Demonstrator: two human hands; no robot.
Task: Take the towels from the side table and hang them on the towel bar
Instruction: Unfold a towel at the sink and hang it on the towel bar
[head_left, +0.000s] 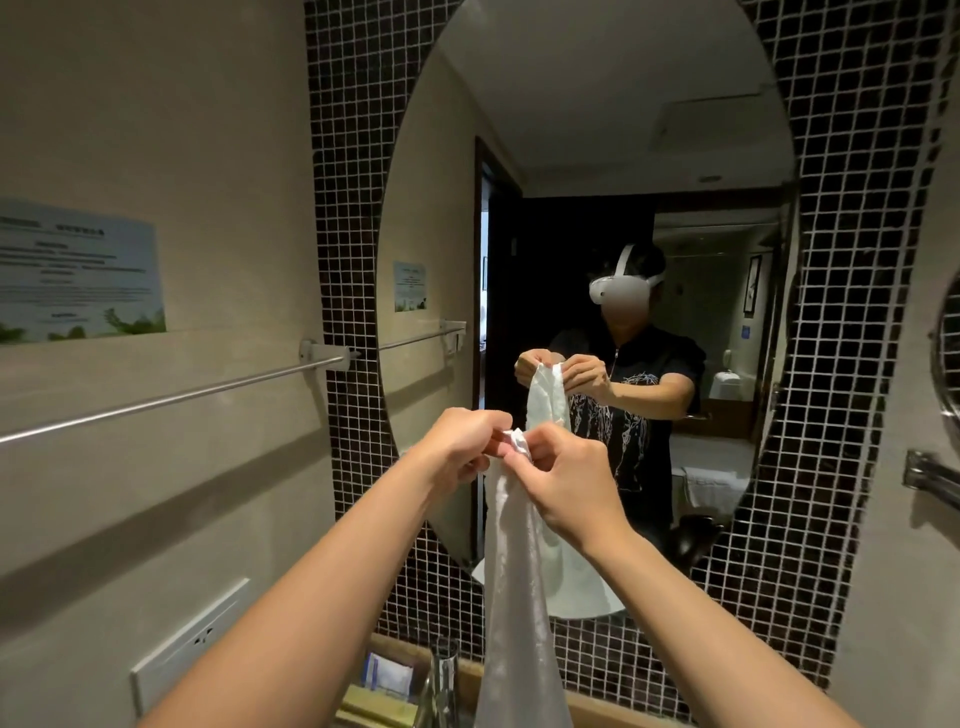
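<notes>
A white towel hangs bunched in a long narrow drape, its top corner crumpled and pinched at chest height in front of the oval mirror, its lower end running out of view at the bottom edge. The towel bar, a thin bare metal rod, is fixed level along the beige wall to the left, well apart from the towel. The fabric looks thin, though folds hide its full width.

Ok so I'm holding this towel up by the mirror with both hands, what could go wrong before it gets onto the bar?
1. Both hands, left and right, pinch only the bunched top edge of the towel, so it could slip free.
2. The hanging end swings close to the glass bottle below and might knock it over.
3. The towel bar is off to the left, so the bunched towel may end up hanging unevenly.
</notes>
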